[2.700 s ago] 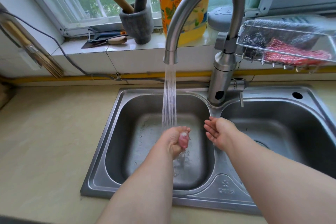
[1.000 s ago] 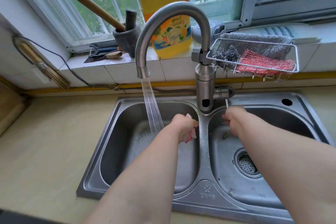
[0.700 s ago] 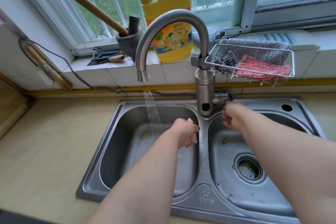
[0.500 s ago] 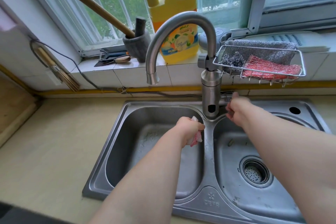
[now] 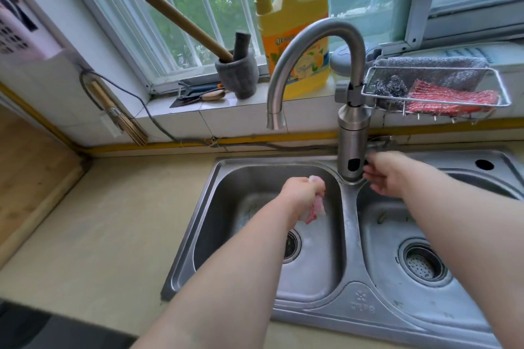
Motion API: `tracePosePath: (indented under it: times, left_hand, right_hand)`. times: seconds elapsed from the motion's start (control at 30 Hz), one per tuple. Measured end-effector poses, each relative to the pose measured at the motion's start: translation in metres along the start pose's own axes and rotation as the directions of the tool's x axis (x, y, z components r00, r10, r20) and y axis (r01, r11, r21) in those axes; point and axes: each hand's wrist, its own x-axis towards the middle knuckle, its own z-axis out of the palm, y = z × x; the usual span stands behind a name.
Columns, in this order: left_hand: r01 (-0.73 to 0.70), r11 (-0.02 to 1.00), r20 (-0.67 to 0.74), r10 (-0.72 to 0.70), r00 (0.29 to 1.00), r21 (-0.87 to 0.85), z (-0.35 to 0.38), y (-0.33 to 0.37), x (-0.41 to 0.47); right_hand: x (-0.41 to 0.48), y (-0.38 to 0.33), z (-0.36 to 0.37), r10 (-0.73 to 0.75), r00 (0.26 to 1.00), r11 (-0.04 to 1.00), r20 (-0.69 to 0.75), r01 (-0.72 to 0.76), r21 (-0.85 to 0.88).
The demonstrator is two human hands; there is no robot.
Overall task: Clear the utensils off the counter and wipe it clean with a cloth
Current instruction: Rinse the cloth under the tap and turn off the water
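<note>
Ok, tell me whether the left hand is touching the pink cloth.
Touching. Head view: the left hand grips the pink cloth, which pokes out above and below the fist.

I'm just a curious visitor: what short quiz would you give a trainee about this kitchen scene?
1. True or false: water is running from the faucet.
2. The left hand grips the cloth over which sink basin? A left, B right, C neither.
3. Fill in: the red scrubber lies in the wire ____ beside the faucet.
Key: 1 false; 2 A; 3 rack.
</note>
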Motion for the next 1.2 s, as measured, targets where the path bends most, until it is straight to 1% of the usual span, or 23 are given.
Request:
tracePosePath:
  times: [0.07, 0.1, 0.13, 0.17, 0.23, 0.3, 0.33, 0.4, 0.47, 0.53, 0.57, 0.63, 0.73, 0.87, 0.97, 1.0, 1.07, 1.13, 1.2]
  left_hand:
    - [-0.059, 0.998, 0.011, 0.06, 0.998, -0.035, -0.006, -0.001, -0.006]
    - [-0.076, 0.996, 0.017, 0.077, 0.997, -0.04, -0.008, -0.003, -0.006]
    - [-0.104, 0.994, 0.026, 0.105, 0.994, -0.041, -0.011, -0.003, -0.009]
    - [-0.127, 0.992, 0.03, 0.127, 0.991, -0.005, -0.013, -0.004, -0.009]
    - [-0.175, 0.977, 0.027, 0.173, 0.985, 0.119, -0.018, -0.004, -0.011]
    - [-0.227, 0.955, 0.026, 0.227, 0.974, 0.192, -0.023, -0.003, -0.01]
    - [-0.255, 0.939, 0.005, 0.261, 0.965, 0.229, -0.026, -0.001, -0.01]
    - [-0.319, 0.905, -0.043, 0.344, 0.938, 0.281, -0.037, 0.009, -0.023]
    - [-0.37, 0.896, -0.07, 0.397, 0.915, 0.245, -0.046, 0.017, -0.034]
    - [-0.374, 0.908, -0.058, 0.391, 0.918, 0.19, -0.056, 0.021, -0.047]
    - [-0.372, 0.913, -0.019, 0.38, 0.925, 0.168, -0.06, 0.021, -0.05]
    - [-0.41, 0.897, 0.078, 0.403, 0.912, 0.165, -0.062, 0.02, -0.057]
    - [-0.481, 0.865, 0.141, 0.463, 0.875, 0.142, -0.062, 0.02, -0.067]
    - [-0.54, 0.832, 0.197, 0.513, 0.836, 0.125, -0.063, 0.037, -0.079]
    - [-0.579, 0.796, 0.284, 0.522, 0.804, 0.175, -0.061, 0.056, -0.09]
    - [-0.618, 0.759, 0.28, 0.559, 0.78, 0.204, -0.059, 0.064, -0.093]
    - [-0.693, 0.685, 0.214, 0.66, 0.721, 0.223, -0.054, 0.084, -0.1]
    - [-0.74, 0.651, 0.149, 0.725, 0.672, 0.168, -0.05, 0.111, -0.108]
    - [-0.779, 0.606, 0.095, 0.776, 0.623, 0.159, -0.049, 0.141, -0.115]
  right_hand:
    - [-0.016, 0.018, 0.005, -0.006, 0.983, 0.983, 0.181, 0.039, -0.179]
    - [-0.021, 0.025, 0.009, -0.003, 0.959, 0.966, 0.283, 0.077, -0.249]
    - [-0.03, 0.03, 0.012, -0.005, 0.932, 0.951, 0.362, 0.117, -0.287]
    - [-0.038, 0.035, 0.016, -0.002, 0.906, 0.94, 0.424, 0.146, -0.309]
    - [-0.054, 0.039, 0.024, -0.013, 0.877, 0.929, 0.481, 0.189, -0.32]
    - [-0.067, 0.038, 0.031, -0.064, 0.88, 0.912, 0.47, 0.243, -0.331]
    - [-0.074, 0.036, 0.034, -0.098, 0.894, 0.903, 0.438, 0.265, -0.338]
    - [-0.09, 0.032, 0.038, -0.171, 0.93, 0.889, 0.325, 0.288, -0.357]
    - [-0.099, 0.029, 0.038, -0.21, 0.952, 0.861, 0.224, 0.288, -0.419]
    - [-0.111, 0.027, 0.04, -0.246, 0.953, 0.841, 0.175, 0.299, -0.45]
    - [-0.116, 0.026, 0.041, -0.265, 0.946, 0.838, 0.185, 0.321, -0.441]
    - [-0.124, 0.026, 0.043, -0.306, 0.922, 0.837, 0.237, 0.38, -0.393]
    - [-0.14, 0.028, 0.049, -0.395, 0.876, 0.807, 0.279, 0.475, -0.351]
    - [-0.157, 0.025, 0.04, -0.457, 0.864, 0.791, 0.214, 0.504, -0.346]
    - [-0.17, 0.008, 0.023, -0.516, 0.849, 0.808, 0.115, 0.527, -0.264]
    - [-0.179, 0.0, 0.017, -0.537, 0.838, 0.809, 0.1, 0.545, -0.219]
    - [-0.191, -0.016, 0.007, -0.571, 0.81, 0.806, 0.136, 0.584, -0.097]
    - [-0.204, -0.029, -0.003, -0.578, 0.788, 0.804, 0.211, 0.594, -0.015]
    - [-0.214, -0.038, -0.012, -0.569, 0.779, 0.793, 0.262, 0.605, -0.076]
